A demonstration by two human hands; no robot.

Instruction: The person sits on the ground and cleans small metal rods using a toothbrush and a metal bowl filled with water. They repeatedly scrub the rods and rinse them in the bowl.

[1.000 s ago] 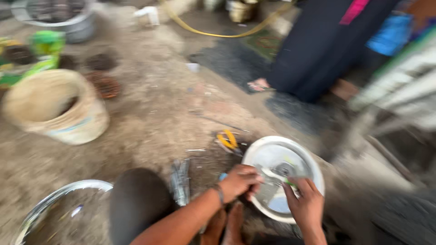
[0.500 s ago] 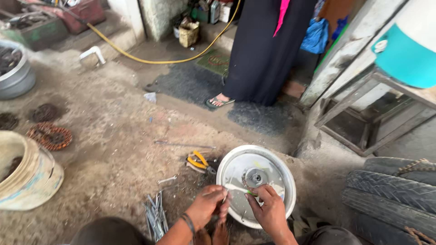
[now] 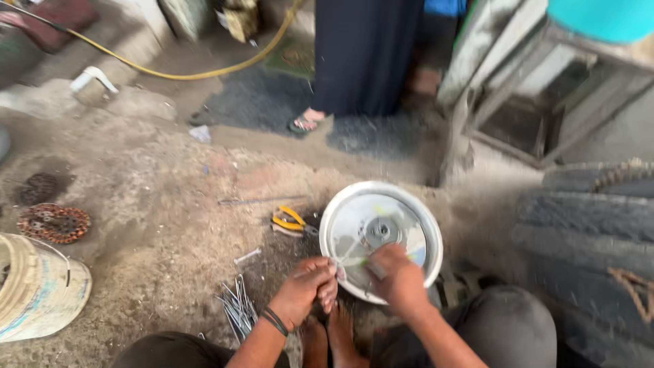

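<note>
- Head view: a round silvery wheel rim lies flat on the dusty floor, between the person's knees and just ahead of the bare feet.
- The left hand sits at the rim's near left edge, its fingers curled tight and pinching the end of a thin metal spoke that runs up toward the hub in the middle.
- A dark band circles the left wrist.
- The right hand rests over the rim's lower part, its fingers clenched around a small tool that is blurred; what kind it is cannot be told.
- A pair of yellow-handled pliers lies on the floor just left of the rim.
- A loose bundle of spokes lies near the left forearm, and a single long rod lies farther off.
- A rusty sprocket and a worn pale bucket sit well to the left.
- A yellow hose curves across the far floor.
- Another person in a long dark garment stands beyond the rim, one sandalled foot showing.
- A tyre lies to the right, beside a metal stand.
</note>
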